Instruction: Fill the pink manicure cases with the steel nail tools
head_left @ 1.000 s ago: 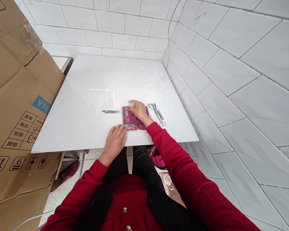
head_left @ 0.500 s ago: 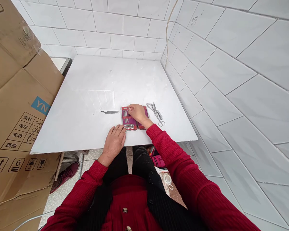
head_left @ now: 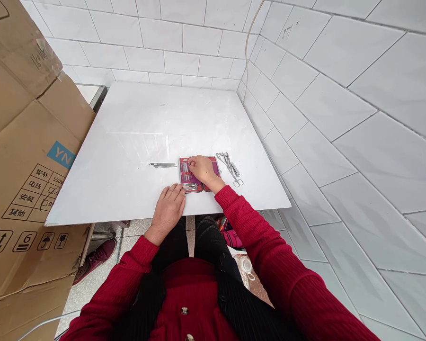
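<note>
An open manicure case (head_left: pixel 196 180) with purple lining and red trim lies near the table's front edge. Slim metal tools (head_left: pixel 186 172) sit in its left half, with nail clippers (head_left: pixel 190 186) along the front. My right hand (head_left: pixel 203 169) is over the case, thumb and fingers pinched at the upper ends of the tools; what they hold is hidden. My left hand (head_left: pixel 168 206) rests flat, fingers stretched, with its fingertips at the case's front left corner. Several thin metal tools (head_left: pixel 163 165) lie left of the case. To its right are metal clippers (head_left: pixel 228 164) and small scissors (head_left: pixel 238 183).
The white table (head_left: pixel 135 109) meets tiled walls at the back and right. A large cardboard box (head_left: pixel 28 142) stands along the left side. A thin cable (head_left: pixel 247 57) hangs down the wall corner. Below the table, a maroon shoe (head_left: pixel 97 258) shows at left.
My right hand has shifted very slightly over the case, its fingers still pinched. My left hand and the loose tools stay where they were.
</note>
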`<state>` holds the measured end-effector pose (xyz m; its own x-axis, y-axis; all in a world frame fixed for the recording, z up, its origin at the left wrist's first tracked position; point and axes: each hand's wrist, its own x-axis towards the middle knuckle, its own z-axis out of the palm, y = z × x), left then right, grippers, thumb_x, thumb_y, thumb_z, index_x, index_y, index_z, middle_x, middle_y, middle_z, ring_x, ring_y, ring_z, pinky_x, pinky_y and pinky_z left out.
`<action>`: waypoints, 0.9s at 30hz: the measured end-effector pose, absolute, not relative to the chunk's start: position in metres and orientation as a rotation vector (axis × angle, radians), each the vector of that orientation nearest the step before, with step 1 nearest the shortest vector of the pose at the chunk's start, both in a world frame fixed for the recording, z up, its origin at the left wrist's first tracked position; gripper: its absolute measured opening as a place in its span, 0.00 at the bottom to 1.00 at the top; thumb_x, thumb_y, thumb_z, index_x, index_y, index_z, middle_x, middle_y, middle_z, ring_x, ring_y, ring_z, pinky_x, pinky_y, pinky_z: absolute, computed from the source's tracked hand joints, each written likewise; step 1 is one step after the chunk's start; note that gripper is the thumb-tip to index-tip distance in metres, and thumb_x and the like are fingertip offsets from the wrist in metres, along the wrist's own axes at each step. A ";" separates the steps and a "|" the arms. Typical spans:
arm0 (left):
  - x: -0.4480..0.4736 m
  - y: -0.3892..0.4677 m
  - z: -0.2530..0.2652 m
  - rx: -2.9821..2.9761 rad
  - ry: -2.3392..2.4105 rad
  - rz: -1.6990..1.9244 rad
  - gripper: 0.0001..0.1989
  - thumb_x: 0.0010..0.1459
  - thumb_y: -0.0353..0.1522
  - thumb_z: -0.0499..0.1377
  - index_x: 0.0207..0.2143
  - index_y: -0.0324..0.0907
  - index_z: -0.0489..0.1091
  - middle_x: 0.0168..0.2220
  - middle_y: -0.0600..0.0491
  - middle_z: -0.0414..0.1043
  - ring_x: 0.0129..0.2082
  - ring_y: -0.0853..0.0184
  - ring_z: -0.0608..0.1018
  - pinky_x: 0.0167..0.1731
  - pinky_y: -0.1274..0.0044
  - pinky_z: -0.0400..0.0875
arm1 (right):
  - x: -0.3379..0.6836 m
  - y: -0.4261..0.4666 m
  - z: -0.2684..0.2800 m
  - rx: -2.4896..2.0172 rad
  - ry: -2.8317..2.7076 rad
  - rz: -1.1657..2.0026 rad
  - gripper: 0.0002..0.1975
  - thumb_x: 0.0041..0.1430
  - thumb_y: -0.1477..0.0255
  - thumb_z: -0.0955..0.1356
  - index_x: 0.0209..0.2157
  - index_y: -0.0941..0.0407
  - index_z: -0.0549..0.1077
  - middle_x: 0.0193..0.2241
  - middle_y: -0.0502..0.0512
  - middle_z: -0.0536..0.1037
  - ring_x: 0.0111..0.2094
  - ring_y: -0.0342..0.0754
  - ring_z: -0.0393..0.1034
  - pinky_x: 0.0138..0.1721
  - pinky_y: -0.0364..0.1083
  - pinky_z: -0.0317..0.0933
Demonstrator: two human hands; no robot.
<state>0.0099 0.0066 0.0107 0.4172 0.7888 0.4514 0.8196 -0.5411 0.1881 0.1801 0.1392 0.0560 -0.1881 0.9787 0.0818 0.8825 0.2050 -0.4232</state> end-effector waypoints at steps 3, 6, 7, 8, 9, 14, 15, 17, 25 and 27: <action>0.009 0.007 0.009 -2.609 -1.476 -0.786 0.19 0.71 0.30 0.50 0.59 0.41 0.72 0.61 0.42 0.74 0.63 0.53 0.74 0.63 0.56 0.67 | 0.180 0.138 0.057 -1.751 -2.167 0.393 0.14 0.62 0.79 0.65 0.39 0.56 0.82 0.37 0.56 0.83 0.38 0.51 0.72 0.39 0.45 0.59; 0.009 0.007 0.009 -2.613 -1.473 -0.798 0.19 0.71 0.30 0.50 0.59 0.41 0.72 0.61 0.42 0.74 0.63 0.53 0.74 0.63 0.56 0.67 | 0.179 0.136 0.058 -1.760 -2.166 0.386 0.14 0.61 0.79 0.64 0.38 0.56 0.82 0.36 0.56 0.82 0.37 0.51 0.72 0.38 0.45 0.59; 0.009 0.007 0.009 -2.610 -1.472 -0.800 0.19 0.71 0.30 0.50 0.59 0.41 0.72 0.61 0.42 0.74 0.63 0.53 0.74 0.63 0.56 0.67 | 0.179 0.136 0.058 -1.764 -2.161 0.384 0.14 0.61 0.79 0.64 0.37 0.56 0.82 0.35 0.56 0.82 0.37 0.51 0.72 0.38 0.45 0.59; 0.009 0.007 0.009 -2.607 -1.472 -0.802 0.19 0.71 0.30 0.50 0.59 0.41 0.72 0.61 0.42 0.74 0.63 0.53 0.74 0.63 0.56 0.67 | 0.179 0.135 0.058 -1.765 -2.157 0.385 0.14 0.61 0.80 0.64 0.37 0.56 0.82 0.35 0.55 0.82 0.37 0.50 0.72 0.38 0.45 0.59; 0.009 0.007 0.009 -2.607 -1.472 -0.801 0.19 0.71 0.30 0.50 0.59 0.41 0.72 0.61 0.41 0.74 0.63 0.53 0.74 0.63 0.56 0.67 | 0.178 0.134 0.058 -1.764 -2.150 0.390 0.14 0.61 0.80 0.64 0.37 0.56 0.82 0.35 0.55 0.82 0.37 0.50 0.72 0.38 0.45 0.59; 0.009 0.007 0.009 -2.621 -1.477 -0.799 0.19 0.71 0.30 0.50 0.59 0.39 0.73 0.61 0.40 0.74 0.63 0.52 0.74 0.64 0.56 0.67 | 0.179 0.132 0.054 -1.748 -2.100 0.414 0.15 0.60 0.80 0.65 0.42 0.56 0.82 0.40 0.55 0.83 0.40 0.51 0.74 0.42 0.45 0.62; 0.009 0.007 0.009 -2.622 -1.481 -0.805 0.19 0.71 0.30 0.50 0.59 0.40 0.72 0.61 0.40 0.74 0.63 0.52 0.73 0.63 0.56 0.67 | 0.179 0.132 0.054 -1.745 -2.098 0.410 0.15 0.61 0.80 0.65 0.43 0.56 0.82 0.40 0.56 0.83 0.41 0.51 0.74 0.44 0.46 0.63; 0.009 0.007 0.008 -2.623 -1.486 -0.816 0.19 0.71 0.30 0.50 0.60 0.41 0.72 0.61 0.41 0.74 0.64 0.52 0.73 0.63 0.55 0.68 | 0.179 0.132 0.053 -1.738 -2.100 0.410 0.16 0.61 0.79 0.65 0.43 0.56 0.82 0.41 0.57 0.83 0.43 0.52 0.75 0.45 0.46 0.64; 0.010 0.007 0.009 -2.600 -1.468 -0.805 0.18 0.71 0.30 0.50 0.57 0.39 0.73 0.61 0.41 0.74 0.63 0.53 0.74 0.63 0.57 0.68 | 0.180 0.132 0.049 -1.716 -2.049 0.442 0.16 0.63 0.79 0.64 0.46 0.57 0.82 0.41 0.56 0.84 0.44 0.51 0.75 0.49 0.47 0.64; 0.010 0.006 0.009 -2.600 -1.472 -0.804 0.18 0.71 0.30 0.50 0.57 0.40 0.73 0.61 0.41 0.74 0.63 0.53 0.74 0.63 0.56 0.68 | 0.181 0.131 0.046 -1.693 -2.017 0.445 0.16 0.63 0.79 0.64 0.46 0.58 0.82 0.41 0.57 0.83 0.44 0.51 0.75 0.50 0.47 0.64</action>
